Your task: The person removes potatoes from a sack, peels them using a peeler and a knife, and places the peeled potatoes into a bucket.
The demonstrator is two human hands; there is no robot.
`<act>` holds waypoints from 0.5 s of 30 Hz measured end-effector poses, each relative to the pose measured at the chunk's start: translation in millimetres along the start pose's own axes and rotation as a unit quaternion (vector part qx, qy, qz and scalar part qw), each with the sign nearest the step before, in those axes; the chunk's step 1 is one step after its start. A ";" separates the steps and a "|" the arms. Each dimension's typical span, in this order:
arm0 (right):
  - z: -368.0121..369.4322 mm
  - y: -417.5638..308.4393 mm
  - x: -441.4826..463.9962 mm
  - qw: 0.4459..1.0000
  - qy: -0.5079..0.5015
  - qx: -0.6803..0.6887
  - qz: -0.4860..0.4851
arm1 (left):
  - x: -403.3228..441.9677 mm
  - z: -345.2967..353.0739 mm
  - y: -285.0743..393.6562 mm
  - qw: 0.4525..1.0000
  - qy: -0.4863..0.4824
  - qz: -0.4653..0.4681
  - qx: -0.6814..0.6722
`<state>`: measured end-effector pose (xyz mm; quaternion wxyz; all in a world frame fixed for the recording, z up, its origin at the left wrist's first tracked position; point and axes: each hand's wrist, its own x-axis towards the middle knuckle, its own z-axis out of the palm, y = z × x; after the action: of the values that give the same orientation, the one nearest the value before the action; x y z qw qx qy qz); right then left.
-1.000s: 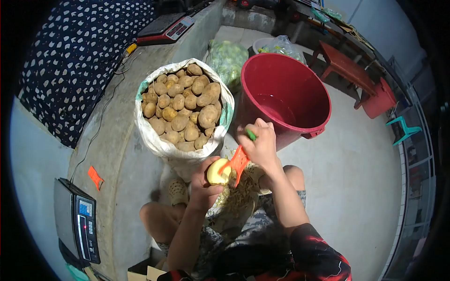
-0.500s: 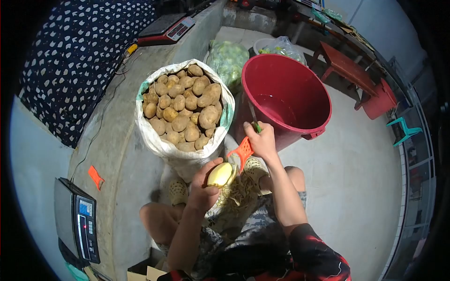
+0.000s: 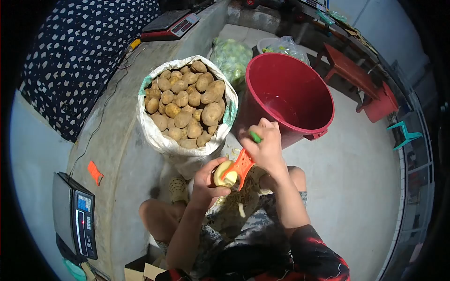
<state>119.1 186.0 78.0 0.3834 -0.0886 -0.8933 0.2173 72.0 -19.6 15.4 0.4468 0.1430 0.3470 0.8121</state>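
Note:
My left hand [image 3: 204, 181] is wrapped round a partly peeled potato [image 3: 220, 174], its pale flesh facing up and right. An orange peeler [image 3: 244, 163] is gripped in my right hand [image 3: 266, 149], with its head against the potato's right side. Out of that same fist pokes a green handle-like piece [image 3: 255, 136]; the rest of it is hidden. Below the hands, peel scraps [image 3: 229, 201] lie between my legs, and a pale strip of peel [image 3: 241, 210] shows there. Just beyond my hands stands a white sack [image 3: 154, 136] full of unpeeled potatoes [image 3: 187, 100].
A big red tub [image 3: 290, 122] stands right of the sack. Behind are a bag of green produce [image 3: 232, 58] and another clear bag [image 3: 288, 47]. On the left ledge sit two scales [image 3: 84, 220] and an orange peeler-like piece [image 3: 95, 173]. A red-brown bench [image 3: 349, 70] is farther right.
My right hand has come down and turned, bringing the peeler onto the potato. The potato has turned in my left hand. A blade-like piece seen above my right fist no longer shows.

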 end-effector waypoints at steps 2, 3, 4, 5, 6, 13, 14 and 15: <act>22.3 42.6 -7.6 0.996 0.003 0.016 0.092 | 0.7 -10.1 -3.5 1.000 -0.019 -0.006 -0.006; 22.6 47.1 -4.0 0.983 0.005 0.031 0.181 | 1.3 -11.8 -3.2 0.999 -0.038 -0.012 -0.014; 20.6 49.9 -5.2 0.973 -0.005 0.099 0.206 | -0.9 -12.4 -2.0 0.998 -0.052 -0.014 -0.027; 20.2 50.6 -8.9 0.974 -0.003 0.098 0.206 | 0.1 -12.0 -0.6 0.998 -0.054 -0.014 -0.027; 13.0 35.2 -6.3 0.981 -0.023 0.090 0.168 | 1.1 -11.7 -0.1 0.999 -0.047 -0.018 -0.010; 4.9 29.0 -0.5 0.994 -0.075 -0.011 0.077 | 0.6 -16.3 -6.5 0.993 0.020 -0.042 0.105; -0.1 41.0 0.3 0.982 -0.088 0.054 0.161 | 0.9 -23.3 -6.5 0.995 -0.009 -0.026 0.093; -3.2 45.2 3.5 0.958 -0.100 0.119 0.242 | 2.7 -19.1 -4.2 0.995 -0.009 -0.024 0.095</act>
<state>118.6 228.5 61.5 0.2358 -0.2341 -0.8465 0.4159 62.8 -24.3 -1.5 0.4541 0.1839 0.4217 0.7630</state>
